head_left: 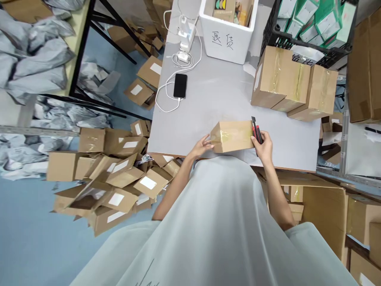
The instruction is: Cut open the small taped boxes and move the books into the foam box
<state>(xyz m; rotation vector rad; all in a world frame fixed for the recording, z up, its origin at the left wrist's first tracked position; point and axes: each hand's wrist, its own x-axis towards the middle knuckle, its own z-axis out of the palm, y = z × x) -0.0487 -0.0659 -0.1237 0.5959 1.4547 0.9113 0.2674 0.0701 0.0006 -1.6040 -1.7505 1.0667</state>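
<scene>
A small brown carton (233,136), sealed with clear tape, lies at the table's near edge, right in front of my body. My left hand (203,146) is at the carton's left end with its fingers apart; the fingertips reach its side and seem to touch it lightly. In my right hand (264,146) is a red and black box cutter (256,131), pointing away from me. The fingers of that hand are closed round the cutter and rest against the carton's right end. Whether the cutter's blade is out is too small to tell.
On the grey table (208,95) are a phone (180,85) on a white cable, a power strip (187,35) and a white foam box (226,43). Taped cartons (269,77) stand at right before a black crate (269,41). Opened cartons (125,174) heap up on the left floor.
</scene>
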